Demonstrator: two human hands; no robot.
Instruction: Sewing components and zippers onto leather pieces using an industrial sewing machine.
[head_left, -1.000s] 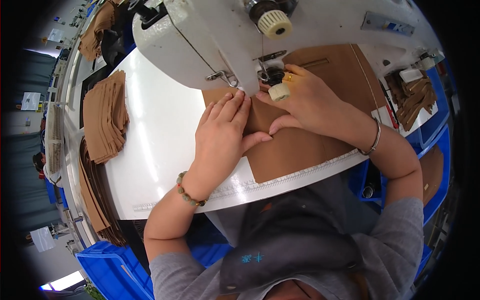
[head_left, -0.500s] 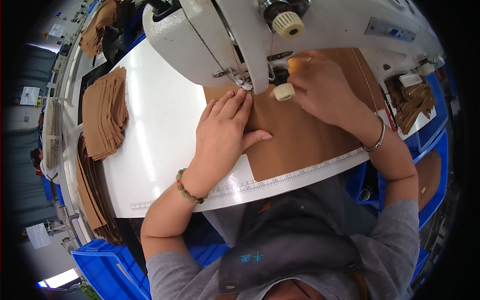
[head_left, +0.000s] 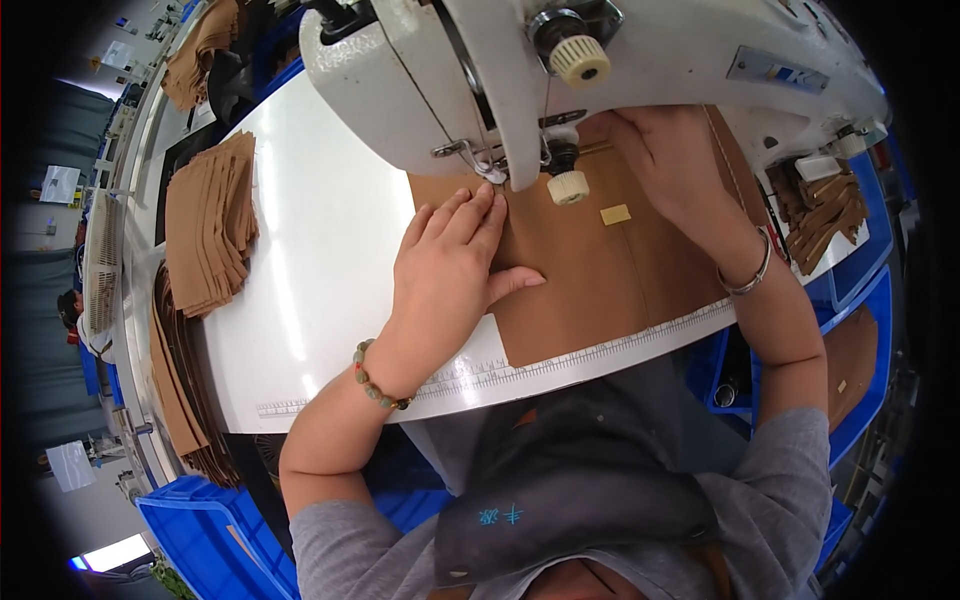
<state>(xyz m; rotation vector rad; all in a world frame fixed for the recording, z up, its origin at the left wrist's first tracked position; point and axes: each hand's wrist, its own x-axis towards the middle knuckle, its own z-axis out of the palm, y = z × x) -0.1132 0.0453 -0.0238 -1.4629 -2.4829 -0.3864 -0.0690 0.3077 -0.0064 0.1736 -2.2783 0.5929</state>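
A flat brown panel (head_left: 570,290), cloth or leather, lies under the needle area of a white sewing machine (head_left: 390,90). My left hand (head_left: 447,245) presses flat on its left part, fingers stretched with the tips close to the presser foot (head_left: 494,174) and the thumb out to the side. Beyond the foot, my right hand (head_left: 668,160) rests over the panel's far part with its fingers curled together. Its fingertips are partly hidden, and what they hold cannot be made out. A small yellow label (head_left: 616,214) shows on the panel beside a lengthwise seam line.
Stacked brown pieces (head_left: 210,225) lie at the table's left, with longer brown pieces (head_left: 180,390) hanging over the edge below. More brown strips (head_left: 825,210) lie at right. A printed ruler (head_left: 460,383) runs along the near edge. Blue bins (head_left: 205,530) stand below.
My right hand has shifted slightly up and to the right, uncovering the yellow label. The orange glow by its fingers is gone. My left hand and the panel have hardly moved.
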